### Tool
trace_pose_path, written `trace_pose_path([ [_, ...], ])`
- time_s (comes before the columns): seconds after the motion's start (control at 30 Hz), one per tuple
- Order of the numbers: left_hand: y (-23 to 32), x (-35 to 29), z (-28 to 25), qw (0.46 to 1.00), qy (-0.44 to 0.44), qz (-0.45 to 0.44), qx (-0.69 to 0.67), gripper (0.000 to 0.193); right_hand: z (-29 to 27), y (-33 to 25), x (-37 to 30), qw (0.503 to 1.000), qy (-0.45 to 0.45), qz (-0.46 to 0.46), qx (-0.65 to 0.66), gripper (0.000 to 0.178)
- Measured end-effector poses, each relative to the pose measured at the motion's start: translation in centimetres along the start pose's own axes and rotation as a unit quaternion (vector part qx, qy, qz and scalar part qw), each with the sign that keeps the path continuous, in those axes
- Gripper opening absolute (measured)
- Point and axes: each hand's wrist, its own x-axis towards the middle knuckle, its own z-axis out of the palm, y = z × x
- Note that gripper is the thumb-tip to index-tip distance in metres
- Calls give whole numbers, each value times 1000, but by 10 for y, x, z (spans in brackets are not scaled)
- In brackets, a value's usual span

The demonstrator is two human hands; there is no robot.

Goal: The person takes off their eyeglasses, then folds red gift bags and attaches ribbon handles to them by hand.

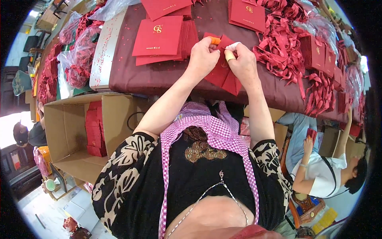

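Both hands meet over the near edge of a table, closed on the top of a small red paper bag [224, 75] that tilts downward with a fold along its side. My left hand [202, 59] pinches its upper left edge; an orange cover sits on a fingertip. My right hand [242, 61] pinches the other side, wearing white and yellow finger covers. Whether a ribbon end is between the fingertips cannot be made out. Just left of my left hand lies a stack of flat red bags [157, 36] with gold print. A heap of red ribbons [278, 51] lies right of my right hand.
The table has a dark red cloth [127, 75]. More red bags [247, 16] lie at the back. At the left, an open cardboard box [73, 159] holds stacked red bags. Plastic-wrapped ribbons [77, 75] lie far left. A co-worker [322, 171] sits at the right, holding something red.
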Motion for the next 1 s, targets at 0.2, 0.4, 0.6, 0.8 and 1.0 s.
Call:
trace_pose_path([
  [0.2,12,-4,1,1000,10,6,24,27,-7,-8,6,976,-31,-148,-160,9],
  [0.4,15,-4,3,998,-12,59,24,25,-12,-25,10,904,-82,-218,-359,12],
  [0.6,13,0,0,999,-24,34,-11,20,-29,-14,21,988,-117,-38,-89,11],
  [0.8,17,-1,-1,999,-23,36,-20,20,-32,-4,14,998,-68,12,6,11],
  [1.0,7,3,0,977,-4,195,86,18,-29,-9,6,998,-30,24,44,12],
])
